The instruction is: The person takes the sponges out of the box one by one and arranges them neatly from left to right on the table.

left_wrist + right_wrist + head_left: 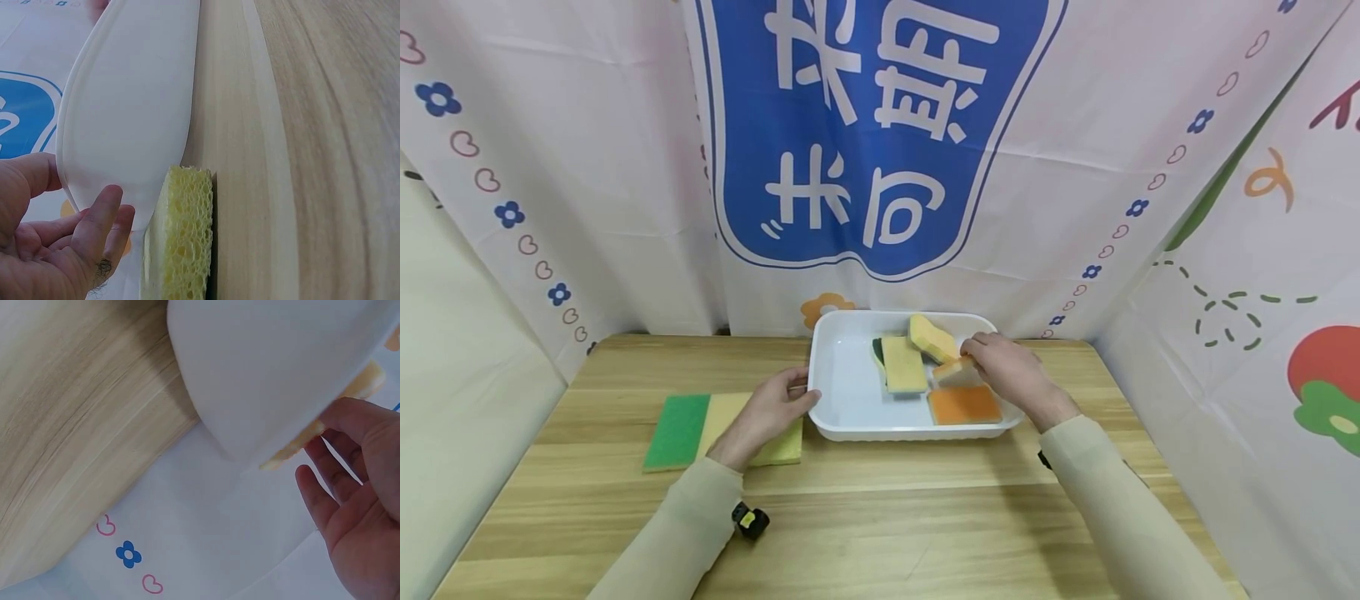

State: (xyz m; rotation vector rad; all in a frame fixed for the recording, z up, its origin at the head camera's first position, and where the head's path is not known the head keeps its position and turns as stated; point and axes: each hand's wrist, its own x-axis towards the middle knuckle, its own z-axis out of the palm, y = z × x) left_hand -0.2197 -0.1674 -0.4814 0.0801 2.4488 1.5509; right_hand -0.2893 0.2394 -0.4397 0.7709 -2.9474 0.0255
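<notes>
A white tray (850,408) holds several sponges. My left hand (775,408) holds the tray's left rim, its thumb at the edge and fingers against the outer wall in the left wrist view. At the tray's right side my right hand (1011,375) pinches an orange-edged sponge (952,368), tilted above a flat orange sponge (964,406). Left of these lie a yellow sponge (904,364) with a dark green piece (877,350) partly beneath it, and a pale yellow sponge (932,337) leaning near the back wall.
On the wooden table (865,533), left of the tray, lie a green sponge (677,429) and yellow sponges (784,448), partly covered by my left hand and forearm. A printed white curtain (625,167) hangs behind the table and along its sides.
</notes>
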